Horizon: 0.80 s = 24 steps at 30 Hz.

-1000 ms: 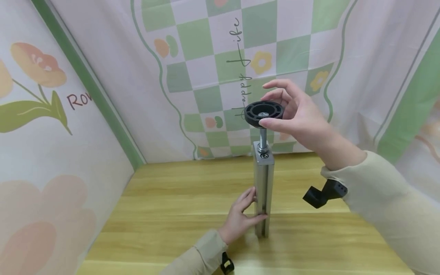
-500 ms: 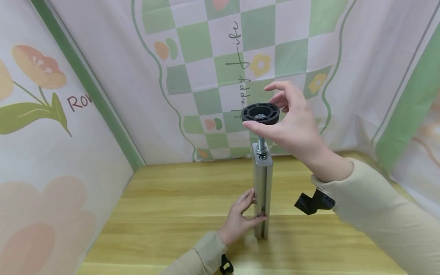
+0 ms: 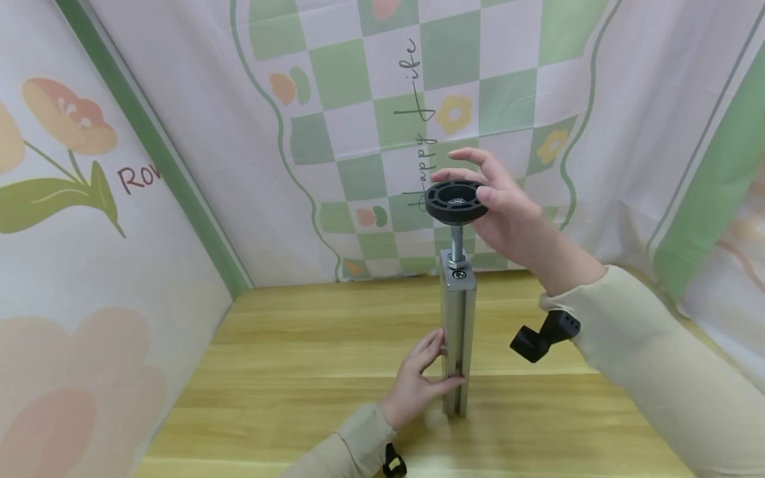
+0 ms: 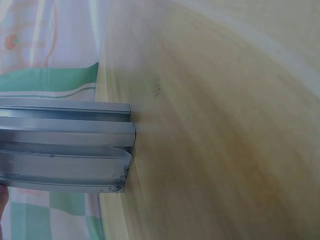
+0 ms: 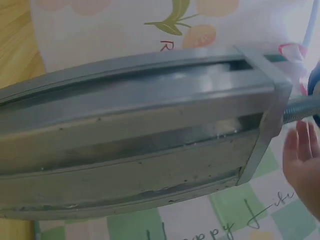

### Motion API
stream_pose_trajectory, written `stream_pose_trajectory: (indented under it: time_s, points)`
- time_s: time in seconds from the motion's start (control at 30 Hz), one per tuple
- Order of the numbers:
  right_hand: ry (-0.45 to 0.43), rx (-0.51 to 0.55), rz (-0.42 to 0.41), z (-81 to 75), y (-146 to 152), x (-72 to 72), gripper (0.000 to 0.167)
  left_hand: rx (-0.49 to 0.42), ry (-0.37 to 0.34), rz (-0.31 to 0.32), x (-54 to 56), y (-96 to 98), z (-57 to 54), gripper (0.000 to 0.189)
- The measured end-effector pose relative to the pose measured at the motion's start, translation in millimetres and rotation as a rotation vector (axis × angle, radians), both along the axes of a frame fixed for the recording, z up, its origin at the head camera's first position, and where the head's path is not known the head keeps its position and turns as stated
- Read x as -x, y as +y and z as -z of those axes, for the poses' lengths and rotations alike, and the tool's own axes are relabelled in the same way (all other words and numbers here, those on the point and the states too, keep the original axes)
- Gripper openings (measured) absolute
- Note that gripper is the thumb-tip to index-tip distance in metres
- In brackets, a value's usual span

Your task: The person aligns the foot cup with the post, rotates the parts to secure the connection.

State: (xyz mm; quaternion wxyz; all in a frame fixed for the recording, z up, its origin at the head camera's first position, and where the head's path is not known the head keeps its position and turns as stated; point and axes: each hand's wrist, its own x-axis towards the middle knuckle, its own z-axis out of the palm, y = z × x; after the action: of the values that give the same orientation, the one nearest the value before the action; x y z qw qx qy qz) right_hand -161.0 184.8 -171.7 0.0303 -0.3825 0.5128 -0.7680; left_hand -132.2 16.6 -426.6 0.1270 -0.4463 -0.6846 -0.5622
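An aluminium extrusion profile stands upright on the table. My left hand grips its lower part, thumb on the near face and fingers on the left side. From the end plate rises a threaded stud with a nut, topped by a round black levelling foot. My right hand holds the foot's rim from the right, thumb on the near right edge, other fingers behind it. In the right wrist view, fingers show beside the stud. The left wrist view shows the profile's lower end at the tabletop.
The wood-grain tabletop spreads around the profile. Behind it hangs a green and white checkered curtain; a flowered curtain borders the left. A black wrist mount hangs below the right sleeve.
My right thumb has slid from the foot's front edge round to its right edge, and the fingers have shifted along behind it. The left hand and the profile stay in place.
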Motion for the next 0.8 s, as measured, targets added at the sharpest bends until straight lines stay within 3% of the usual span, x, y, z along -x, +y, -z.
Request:
stream_pose_trajectory:
  time_s: [0.13, 0.3, 0.6, 0.8]
  points:
    - [-0.054, 0.043, -0.242, 2.5, 3, 8.9, 0.048, 0.001, -0.039, 0.007, -0.4, -0.6, 1.2, 0.092]
    - [-0.122, 0.135, -0.430, 4.0, -2, 13.9, 0.045, 0.015, -0.011, -0.013, 0.3, -1.1, 2.6, 0.093]
    - [-0.226, 0.266, -0.694, 3.5, -8, 16.9, 0.059, 0.013, 0.006, -0.025, 0.7, -1.3, 1.1, 0.092]
    - [-0.238, 0.299, -0.781, 4.9, -8, 20.2, 0.057, 0.006, 0.021, -0.022, 0.5, -1.1, 0.2, 0.094]
